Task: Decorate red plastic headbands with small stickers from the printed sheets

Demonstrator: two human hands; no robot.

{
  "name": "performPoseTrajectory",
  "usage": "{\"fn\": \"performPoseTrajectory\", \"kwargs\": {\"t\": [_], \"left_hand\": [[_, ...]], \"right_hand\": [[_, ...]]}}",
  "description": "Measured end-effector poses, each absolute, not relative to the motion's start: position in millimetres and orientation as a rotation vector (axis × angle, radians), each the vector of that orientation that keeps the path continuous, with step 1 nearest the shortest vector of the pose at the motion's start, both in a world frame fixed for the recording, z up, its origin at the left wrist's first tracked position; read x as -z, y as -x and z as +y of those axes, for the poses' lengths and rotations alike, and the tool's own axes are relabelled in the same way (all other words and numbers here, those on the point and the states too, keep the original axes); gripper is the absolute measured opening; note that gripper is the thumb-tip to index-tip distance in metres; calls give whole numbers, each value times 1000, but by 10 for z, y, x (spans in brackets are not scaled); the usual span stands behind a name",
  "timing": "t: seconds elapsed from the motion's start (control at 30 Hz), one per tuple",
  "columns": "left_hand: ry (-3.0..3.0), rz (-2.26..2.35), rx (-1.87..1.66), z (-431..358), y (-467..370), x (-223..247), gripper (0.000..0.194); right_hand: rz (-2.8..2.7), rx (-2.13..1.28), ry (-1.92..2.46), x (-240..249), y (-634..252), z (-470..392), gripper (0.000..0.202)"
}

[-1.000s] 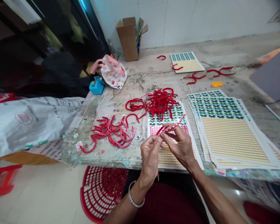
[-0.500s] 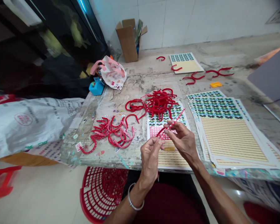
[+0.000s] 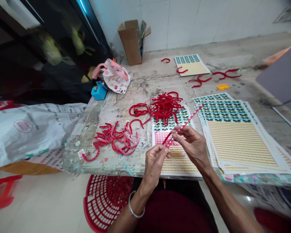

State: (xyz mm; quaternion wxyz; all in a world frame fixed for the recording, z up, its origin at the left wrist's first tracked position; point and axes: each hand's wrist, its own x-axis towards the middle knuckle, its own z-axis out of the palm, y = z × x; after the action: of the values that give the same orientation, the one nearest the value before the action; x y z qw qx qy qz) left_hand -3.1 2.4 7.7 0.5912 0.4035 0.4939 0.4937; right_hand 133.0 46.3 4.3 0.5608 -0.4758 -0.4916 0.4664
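Slanting away rightward, the dotted red strip (image 3: 194, 116) is pinched by the left hand (image 3: 154, 163) (near end) and right hand (image 3: 194, 145) (farther along), red headband (image 3: 167, 138) alongside.

even, coolish indoor light, moderately bright on the table (image 3: 145, 82) and pale wall (image 3: 181, 26), shadows soft and faint. the background at far left sinks to near-black, cut by a glowing blue streak (image 3: 82, 5). a small white glare sits on the glossy floor (image 3: 50, 204) at lower right. the wide lens stretches the edges, the red stool (image 3: 5, 194) smears, the top right corner darkens; the hands (image 3: 153, 165) look fairly clear
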Motion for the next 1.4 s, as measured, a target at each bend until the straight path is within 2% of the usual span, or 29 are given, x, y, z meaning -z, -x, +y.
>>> {"fn": "performPoseTrajectory", "kwargs": {"t": [0.33, 0.5, 0.77, 1.17, 1.4], "left_hand": [[-1189, 1076, -947, 190, 179, -232, 15], [-1026, 943, -839, 214, 119, -287, 17], [-907, 1034, -881, 120, 9, -203, 10], [-890, 1021, -952, 76, 16, -170, 25], [-1071, 953, -869, 147, 82, -236, 26]], "right_hand": [[-1210, -1135, 1060, -65, -1314, 378, 22], [-1269, -1104, 1108, 1, -1292, 312, 20], [-1196, -1040, 1251, -33, -1372, 334, 18], [-1220, -1081, 1220, -20, -1328, 344, 15], [-1494, -815, 1123, -76, -1302, 277, 10]]}}
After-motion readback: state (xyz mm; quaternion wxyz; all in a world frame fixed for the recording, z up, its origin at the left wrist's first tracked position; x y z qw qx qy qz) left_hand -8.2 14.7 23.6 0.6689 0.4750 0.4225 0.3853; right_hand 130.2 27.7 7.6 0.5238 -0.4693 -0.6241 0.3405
